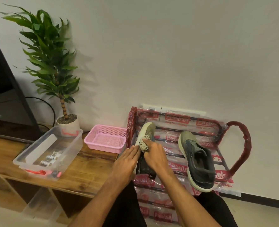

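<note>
Two hands on one shoe here: L hand (125,159) lies flat, fingers straight and together, braced vs the side of the shoe (146,130), while R hand (155,154) is curled tight round a balled-up cloth (143,145) and presses it onto the upper just ahead of its knuckles. The shoe sits tipped on the plastic-wrapped rack (243,141), toe pointing away from both hands, pale sole edge on the L-hand side, dark heel end tucked under the wrists. Reads as a wipe-down of the upper, approx halfway along the shoe. To do it well, I'd say: short firm strokes w/ the cloth, heel toward toe, so dirt goes off the front and not back over clean fabric. L hand should act as the backstop, since that wrapping looks slick and the shoe could skid away from the push. Refold the wad once its face greys, else it just smears. Go lighter near the collar, where the fabric looks soft. Second shoe (197,159) waits to the right of R hand, apart from it, prob. next. Pink basket (102,147) and clear tub (37,145) sit out beyond L hand, not in play.
</note>
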Tool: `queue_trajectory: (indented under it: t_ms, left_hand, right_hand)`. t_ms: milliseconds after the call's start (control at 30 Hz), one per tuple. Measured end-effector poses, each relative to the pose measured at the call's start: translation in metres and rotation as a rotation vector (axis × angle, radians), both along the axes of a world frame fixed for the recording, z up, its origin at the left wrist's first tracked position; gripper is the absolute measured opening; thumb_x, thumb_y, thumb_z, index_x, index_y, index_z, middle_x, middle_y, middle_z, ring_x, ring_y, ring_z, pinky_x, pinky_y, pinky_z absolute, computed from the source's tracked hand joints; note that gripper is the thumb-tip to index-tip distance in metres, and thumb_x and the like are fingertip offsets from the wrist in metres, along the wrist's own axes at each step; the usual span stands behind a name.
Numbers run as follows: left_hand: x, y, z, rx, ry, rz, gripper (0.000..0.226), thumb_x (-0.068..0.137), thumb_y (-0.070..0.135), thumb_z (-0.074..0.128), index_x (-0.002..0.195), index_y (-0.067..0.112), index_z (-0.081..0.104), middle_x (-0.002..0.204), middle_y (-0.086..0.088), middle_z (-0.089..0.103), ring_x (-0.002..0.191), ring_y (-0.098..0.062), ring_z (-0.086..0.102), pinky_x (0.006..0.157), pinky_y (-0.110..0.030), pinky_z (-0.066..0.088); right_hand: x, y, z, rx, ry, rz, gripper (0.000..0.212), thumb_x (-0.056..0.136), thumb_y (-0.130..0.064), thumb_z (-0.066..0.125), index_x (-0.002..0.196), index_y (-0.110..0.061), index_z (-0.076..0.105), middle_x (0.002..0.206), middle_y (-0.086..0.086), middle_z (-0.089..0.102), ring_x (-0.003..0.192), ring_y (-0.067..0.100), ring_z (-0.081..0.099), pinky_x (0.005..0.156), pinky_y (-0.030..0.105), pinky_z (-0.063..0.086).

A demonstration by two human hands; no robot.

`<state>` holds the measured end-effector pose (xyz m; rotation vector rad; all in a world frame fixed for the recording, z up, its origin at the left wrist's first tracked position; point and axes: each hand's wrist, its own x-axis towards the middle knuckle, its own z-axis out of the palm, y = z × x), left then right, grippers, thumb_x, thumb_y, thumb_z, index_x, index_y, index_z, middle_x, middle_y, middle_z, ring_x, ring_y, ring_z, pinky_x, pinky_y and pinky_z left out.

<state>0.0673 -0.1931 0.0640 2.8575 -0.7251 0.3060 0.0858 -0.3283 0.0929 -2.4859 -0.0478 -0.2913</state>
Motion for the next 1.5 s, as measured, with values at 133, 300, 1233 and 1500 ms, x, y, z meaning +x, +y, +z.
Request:
queue_trajectory:
  t_ms: [133, 300, 1233, 1500]
  left_hand:
    - [-0.002, -0.001, -0.003, -0.016, 0.014, -0.005, 0.100, 0.080, 0.014, 0.073, 0.153, 0.015, 0.004, 0.162, -0.004, 0.007, 0.148, -0.015, 0.003, 0.118, -0.025, -0.005]
    - [-0.004, -0.003, 0.001, -0.037, -0.009, 0.004, 0.093, 0.088, 0.017, 0.065, 0.154, 0.016, 0.000, 0.162, -0.002, 0.001, 0.148, -0.014, -0.002, 0.114, -0.024, -0.008]
    - [-0.006, 0.001, 0.001, -0.063, -0.017, -0.013, 0.089, 0.090, 0.021, 0.062, 0.154, 0.017, 0.001, 0.162, -0.001, 0.000, 0.148, -0.013, -0.005, 0.119, -0.026, -0.006]
    - [-0.004, 0.003, 0.000, -0.071, -0.013, -0.030, 0.095, 0.084, 0.022, 0.070, 0.154, 0.014, 0.006, 0.162, -0.003, 0.006, 0.148, -0.015, 0.001, 0.119, -0.028, -0.003]
  right_hand:
    - [-0.015, -0.004, -0.010, 0.019, -0.015, 0.028, 0.059, 0.075, 0.003, 0.051, 0.127, -0.024, 0.062, 0.113, 0.003, 0.070, 0.099, 0.021, 0.065, 0.083, 0.037, 0.055]
    - [0.012, -0.003, -0.001, -0.044, -0.048, -0.025, 0.052, 0.080, 0.002, 0.055, 0.127, -0.020, 0.061, 0.115, 0.010, 0.069, 0.100, 0.026, 0.065, 0.085, 0.039, 0.054]
    - [0.049, 0.006, 0.003, 0.164, 0.084, -0.124, 0.056, 0.081, 0.005, 0.050, 0.134, -0.014, 0.055, 0.109, 0.017, 0.068, 0.097, 0.030, 0.065, 0.083, 0.043, 0.056]
    - [-0.002, -0.016, -0.006, 0.059, 0.105, 0.083, 0.037, 0.079, 0.005, 0.050, 0.102, -0.014, 0.071, 0.086, 0.001, 0.073, 0.072, 0.010, 0.064, 0.055, 0.014, 0.042]
